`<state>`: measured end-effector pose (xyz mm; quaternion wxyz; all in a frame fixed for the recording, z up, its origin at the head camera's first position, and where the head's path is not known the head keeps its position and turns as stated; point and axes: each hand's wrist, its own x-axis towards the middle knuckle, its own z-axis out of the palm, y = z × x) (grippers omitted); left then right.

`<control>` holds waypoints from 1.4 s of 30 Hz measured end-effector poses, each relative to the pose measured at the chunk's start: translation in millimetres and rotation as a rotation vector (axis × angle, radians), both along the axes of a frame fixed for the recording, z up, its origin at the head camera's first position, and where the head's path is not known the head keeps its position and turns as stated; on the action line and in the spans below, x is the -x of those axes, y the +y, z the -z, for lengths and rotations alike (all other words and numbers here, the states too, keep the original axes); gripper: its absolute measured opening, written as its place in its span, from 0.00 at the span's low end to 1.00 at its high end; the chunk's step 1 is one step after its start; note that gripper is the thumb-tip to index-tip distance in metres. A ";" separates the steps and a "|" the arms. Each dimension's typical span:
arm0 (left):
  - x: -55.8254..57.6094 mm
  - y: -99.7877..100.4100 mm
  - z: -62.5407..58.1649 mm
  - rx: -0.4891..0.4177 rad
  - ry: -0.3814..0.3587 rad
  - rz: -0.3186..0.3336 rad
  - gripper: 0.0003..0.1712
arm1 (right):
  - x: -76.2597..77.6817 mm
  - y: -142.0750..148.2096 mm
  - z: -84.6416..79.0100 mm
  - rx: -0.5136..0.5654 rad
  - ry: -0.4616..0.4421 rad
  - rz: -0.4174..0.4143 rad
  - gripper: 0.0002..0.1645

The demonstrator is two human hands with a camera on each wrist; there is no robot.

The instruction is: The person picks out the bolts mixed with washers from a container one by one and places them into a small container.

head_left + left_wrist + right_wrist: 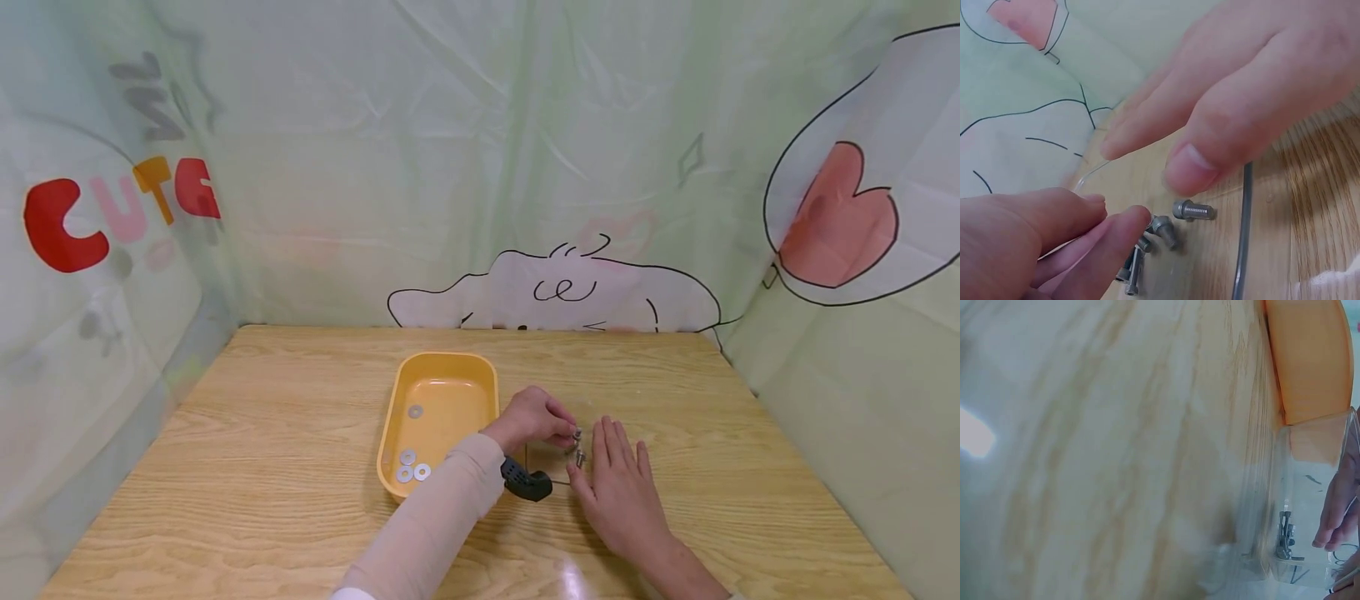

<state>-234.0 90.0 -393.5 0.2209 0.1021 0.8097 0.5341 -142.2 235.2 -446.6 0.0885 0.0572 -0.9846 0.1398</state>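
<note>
My left hand (532,417) is over a clear box (1313,487), fingers bent slightly, with a gap between thumb and fingertip in the left wrist view. Its fingertips are right at a small pile of metal socket-head screws (1163,231), and nothing shows held between them. One screw (1193,210) lies a little apart, below the other hand's thumb. On the pile's right side, my right hand (622,492) has its fingers straight and rests along the clear box's side, thumb over its edge.
To the left stands a yellow tray (386,417) with several flat washers (407,457) in it. A black wrist device (527,482) is under the left forearm. The wooden table (262,433) meets printed curtains (337,167) at the back and sides.
</note>
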 end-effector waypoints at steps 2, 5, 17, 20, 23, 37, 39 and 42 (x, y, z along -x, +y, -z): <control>0.0 -0.3 0.2 -0.016 -0.007 -0.002 0.07 | -0.2 0.1 -0.3 -0.002 0.001 0.003 0.46; 0.7 -1.3 0.9 -0.048 -0.020 -0.003 0.07 | -0.5 0.5 -1.1 -0.008 0.001 0.005 0.46; 7.3 -8.4 3.2 -0.249 -0.114 -0.021 0.11 | 1.1 0.1 -9.8 -0.021 -0.040 -0.004 0.48; 8.1 -11.4 -2.1 -0.279 -0.123 -0.016 0.12 | 1.2 -1.0 -10.8 -0.024 -0.037 -0.010 0.48; 9.5 -14.9 -7.5 -0.304 -0.116 -0.010 0.13 | 2.1 -3.1 -12.3 -0.026 -0.014 -0.022 0.47; 22.5 -44.6 -9.4 -0.417 -0.126 -0.076 0.15 | 4.9 -21.6 -23.3 -0.016 0.004 -0.076 0.48; 23.9 -49.7 -9.7 -0.410 -0.123 -0.082 0.15 | 5.5 -24.1 -23.2 -0.020 0.003 -0.078 0.48; 26.3 -58.4 -9.2 -0.414 -0.117 -0.090 0.14 | 6.0 -29.2 -24.5 -0.020 0.004 -0.086 0.47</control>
